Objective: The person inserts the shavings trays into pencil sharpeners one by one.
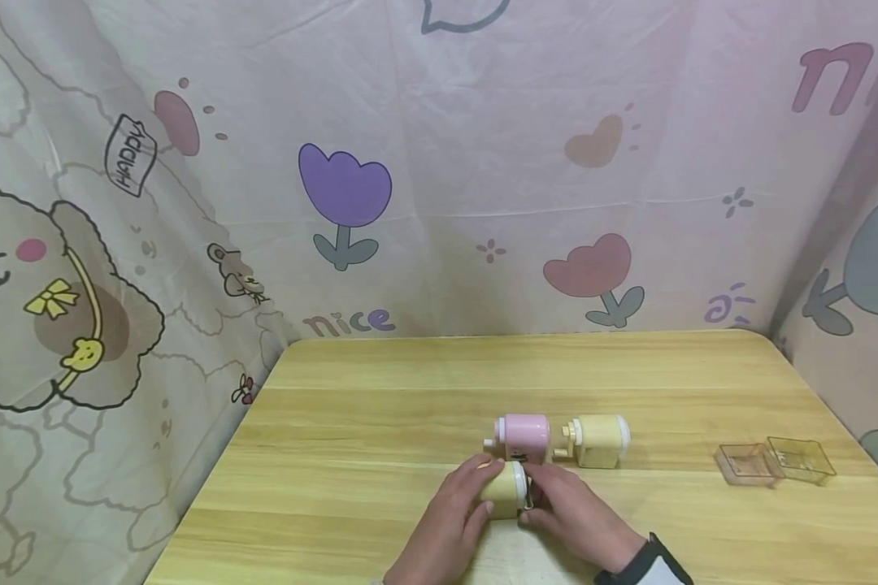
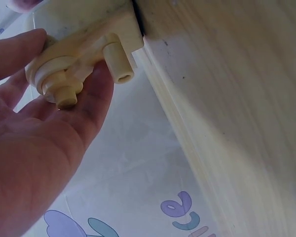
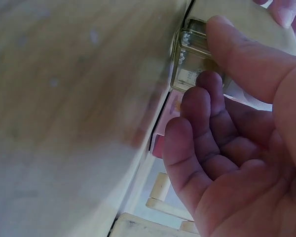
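Note:
My left hand (image 1: pixel 446 508) grips a pale yellow crank pencil sharpener (image 1: pixel 501 491) at the front of the table, thumb on one side and fingers round the other. Its crank handle (image 2: pixel 117 61) and stepped knob (image 2: pixel 64 91) show in the left wrist view. At the sharpener's white-rimmed right end, my right hand (image 1: pixel 567 508) pinches a clear shavings drawer (image 3: pixel 190 66) between thumb and fingers. The drawer sits at the sharpener's end; how far it goes in is hidden. Just behind stands a pink crank sharpener (image 1: pixel 528 431), partly covered by the hands.
A second yellow sharpener (image 1: pixel 603 441) stands to the right of the pink one, its crank facing left. Farther right lie a pink-tinted clear drawer (image 1: pixel 748 473) and a yellow-tinted one (image 1: pixel 805 465), side by side. A printed cloth (image 1: pixel 439 187) hangs behind the wooden table (image 1: pixel 351 422).

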`<state>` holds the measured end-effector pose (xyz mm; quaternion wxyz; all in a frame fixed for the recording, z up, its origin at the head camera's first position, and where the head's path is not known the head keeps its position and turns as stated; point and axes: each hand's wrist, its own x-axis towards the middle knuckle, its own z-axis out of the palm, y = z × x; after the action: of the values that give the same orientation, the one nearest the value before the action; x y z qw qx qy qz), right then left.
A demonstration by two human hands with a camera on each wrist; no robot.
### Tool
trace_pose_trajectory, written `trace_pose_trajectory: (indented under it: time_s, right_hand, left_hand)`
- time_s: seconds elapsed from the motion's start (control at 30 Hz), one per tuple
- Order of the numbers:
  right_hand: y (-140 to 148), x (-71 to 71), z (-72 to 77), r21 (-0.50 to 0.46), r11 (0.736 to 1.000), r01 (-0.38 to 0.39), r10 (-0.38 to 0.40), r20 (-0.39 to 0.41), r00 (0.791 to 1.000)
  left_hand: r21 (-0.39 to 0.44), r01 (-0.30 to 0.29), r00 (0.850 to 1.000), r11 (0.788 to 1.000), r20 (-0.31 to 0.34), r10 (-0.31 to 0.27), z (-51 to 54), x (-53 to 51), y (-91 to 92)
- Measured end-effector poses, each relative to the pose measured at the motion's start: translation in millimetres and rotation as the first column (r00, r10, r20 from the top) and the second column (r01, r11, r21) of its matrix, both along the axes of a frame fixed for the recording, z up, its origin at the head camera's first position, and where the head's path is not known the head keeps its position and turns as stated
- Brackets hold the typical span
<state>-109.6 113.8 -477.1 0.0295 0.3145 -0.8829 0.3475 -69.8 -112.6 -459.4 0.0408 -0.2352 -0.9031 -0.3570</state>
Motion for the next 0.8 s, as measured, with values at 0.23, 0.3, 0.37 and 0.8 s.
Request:
trace_pose_trajectory:
  time_s: [0.23,0.3,0.37,0.8]
  right_hand:
    - [-0.1,0.4,0.5,0.012,1.0,0.001,-0.001,0.021,1.0]
    - [-0.3,0.4,0.7,0.012,1.0,0.0,0.0,0.028,1.0]
    - [-1.1,0.1,1.2,0.012,1.0,0.001,-0.001,0.03,1.0]
    - [-1.3,-3.2,0.0,-0.003,1.0,-0.006,0.007,0.047,0.999]
  left_hand:
    - [-0.007,-0.005,1.0,1.0,-0.009,0.005,0.0,0.7,0.5]
    - [-0.007,-0.005,1.0,1.0,-0.008,0.005,0.3,0.7,0.6]
    - [-0.007,-0.004,1.0,1.0,-0.008,0.004,0.5,0.8,0.5]
    - [-0.012,-0.004,1.0,1.0,-0.016,0.004,-0.4,-0.8,1.1]
